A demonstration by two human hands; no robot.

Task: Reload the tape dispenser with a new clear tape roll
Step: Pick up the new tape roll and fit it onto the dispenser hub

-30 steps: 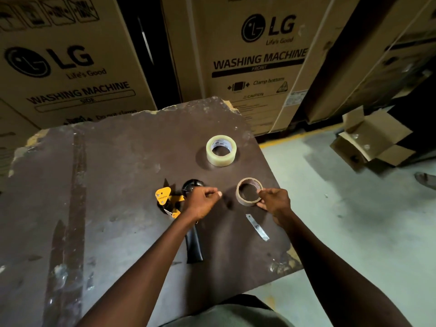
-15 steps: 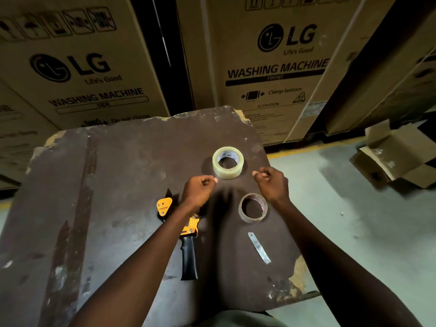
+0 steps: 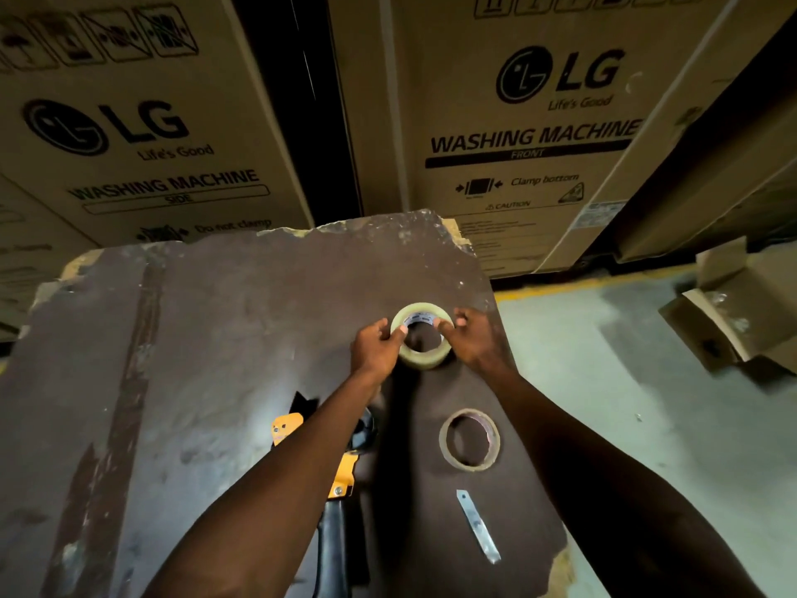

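**Both hands on the new clear roll**

The clear tape roll [image 3: 422,336] lies flat on the far right part of the worn brown tabletop [image 3: 224,330], its open core facing up and a printed label visible inside the core. The left hand [image 3: 376,349] grips its left side, thumb tip at the inner edge of the ring and fingers curled round the outer wall. The right hand [image 3: 472,338] grips the opposite side in the same way, a fingertip hooked over the rim. Whether the roll is lifted off the surface or resting on it cannot be told.

Nearer the person, the empty cardboard core [image 3: 470,440] lies flat, well apart from the full roll. Just beyond it toward the body, a narrow metal strip [image 3: 478,526] lies at a slant. The tape dispenser [image 3: 340,481], yellow frame with a black handle, lies on the table under the left forearm, which hides much of it.

Behind the table stand 2 large LG washing machine cartons [image 3: 530,135]. On the grey floor to the right sits an open small cardboard box [image 3: 733,304].
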